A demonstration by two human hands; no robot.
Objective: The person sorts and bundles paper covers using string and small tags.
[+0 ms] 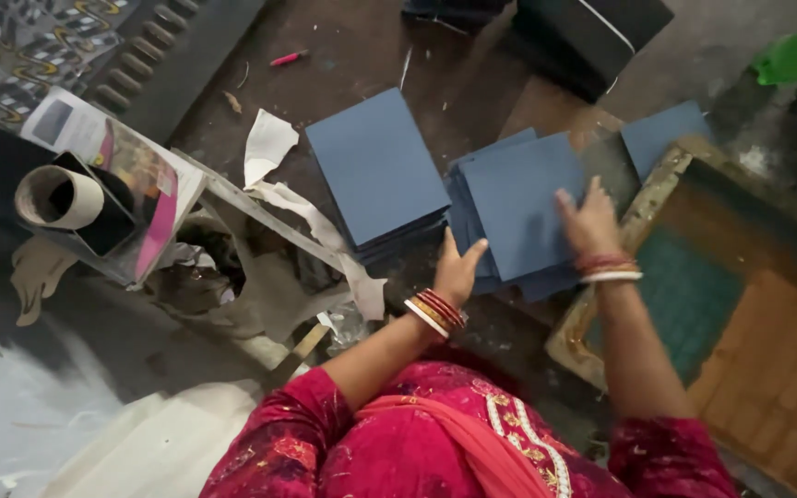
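A loose stack of dark blue card sheets (518, 217) lies fanned on a worn brown surface (371, 46), and a seated person presses both hands to it: the left hand (457, 267) braces the stack's near-left edge, fingers open and thumb spread, holding nothing, while the right hand (588, 219) lies flat on the top sheet's right edge, its grip open, closed on nothing. Just beside it, to the left, sits a neater pile of blue sheets (377, 166); another blue sheet (661, 134) lies to the right, above a wooden-framed printing screen (694, 295). Torn white paper scraps (269, 143), a roll of paper (59, 196) and a pink pen (288, 58) lie farther off. With the sheets already skewed, an uneven push could likely slide them apart or onto the screen.
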